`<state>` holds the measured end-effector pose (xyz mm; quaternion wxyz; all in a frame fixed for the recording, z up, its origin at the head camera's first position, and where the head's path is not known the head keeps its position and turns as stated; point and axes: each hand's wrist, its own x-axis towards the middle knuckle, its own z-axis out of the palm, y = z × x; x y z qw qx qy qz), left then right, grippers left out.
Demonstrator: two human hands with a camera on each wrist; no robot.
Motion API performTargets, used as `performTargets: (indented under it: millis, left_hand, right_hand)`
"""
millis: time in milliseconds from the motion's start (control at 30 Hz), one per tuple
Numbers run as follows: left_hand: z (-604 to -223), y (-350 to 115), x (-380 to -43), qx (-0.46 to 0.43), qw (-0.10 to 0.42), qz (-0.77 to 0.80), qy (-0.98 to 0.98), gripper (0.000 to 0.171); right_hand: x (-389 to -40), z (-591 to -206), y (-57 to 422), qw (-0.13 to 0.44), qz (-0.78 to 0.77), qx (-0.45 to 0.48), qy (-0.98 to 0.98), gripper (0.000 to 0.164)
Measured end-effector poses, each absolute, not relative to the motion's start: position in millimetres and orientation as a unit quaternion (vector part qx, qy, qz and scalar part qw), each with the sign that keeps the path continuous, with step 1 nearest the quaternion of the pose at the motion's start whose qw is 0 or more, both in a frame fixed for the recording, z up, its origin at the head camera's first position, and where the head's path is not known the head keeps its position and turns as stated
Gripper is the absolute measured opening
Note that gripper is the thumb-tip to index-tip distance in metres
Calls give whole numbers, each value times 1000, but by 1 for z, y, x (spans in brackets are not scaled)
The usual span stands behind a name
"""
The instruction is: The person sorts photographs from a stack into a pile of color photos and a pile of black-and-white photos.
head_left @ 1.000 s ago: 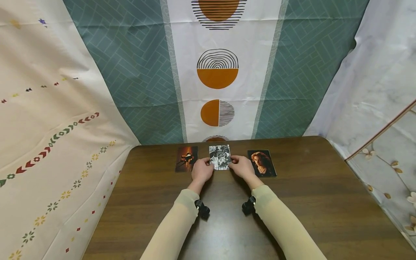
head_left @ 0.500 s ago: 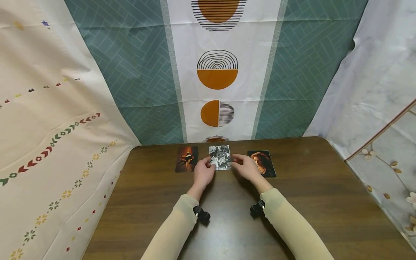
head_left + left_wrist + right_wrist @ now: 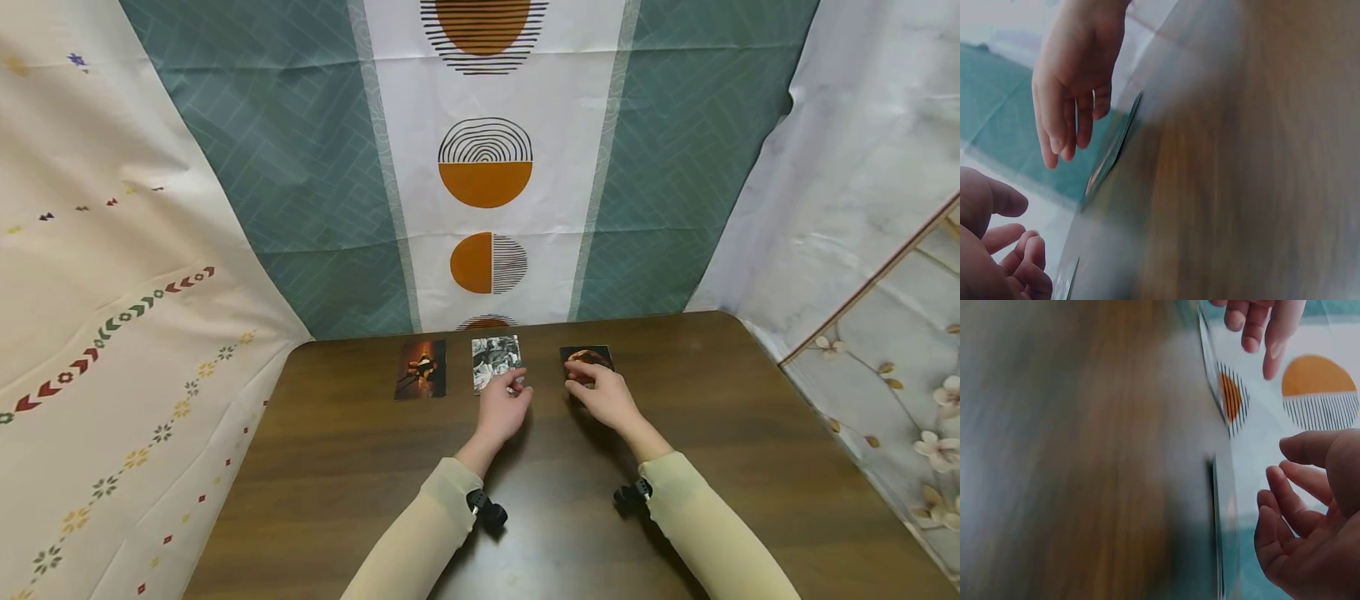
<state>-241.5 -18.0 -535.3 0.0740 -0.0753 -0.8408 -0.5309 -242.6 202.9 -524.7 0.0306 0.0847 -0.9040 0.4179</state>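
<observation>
Two bare hands noted, each with thumb and fingers apart, loosely bent and pinching nothing: the left hand (image 3: 504,408) over the near right corner of a black-and-white picture card (image 3: 493,357), the right hand (image 3: 606,396) over a dark portrait card (image 3: 588,354), partly hiding it. Cards total three, in a row along the far edge of the brown surface (image 3: 360,483), an orange-brown card (image 3: 422,369) lying farthest left. Any lettering on them is too small to read.
</observation>
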Motion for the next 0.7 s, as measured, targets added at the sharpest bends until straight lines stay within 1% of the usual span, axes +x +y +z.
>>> performTargets:
  millis: [133, 333, 500, 700]
  left_hand:
    - [-534, 1, -237, -98, 52, -525, -844, 38]
    - [-534, 24, -235, -102, 23, -497, -861, 38]
    - [-536, 40, -237, -91, 5, -494, -865, 39]
    - [-538, 54, -239, -69, -14, -488, -870, 47]
  right_hand:
    - [-237, -527, 226, 42, 409, 67, -909, 43]
    - [-231, -531, 253, 52, 395, 44, -916, 43]
    - [-228, -535, 268, 43, 387, 23, -921, 46]
    - [-227, -539, 278, 29, 370, 12, -928, 47]
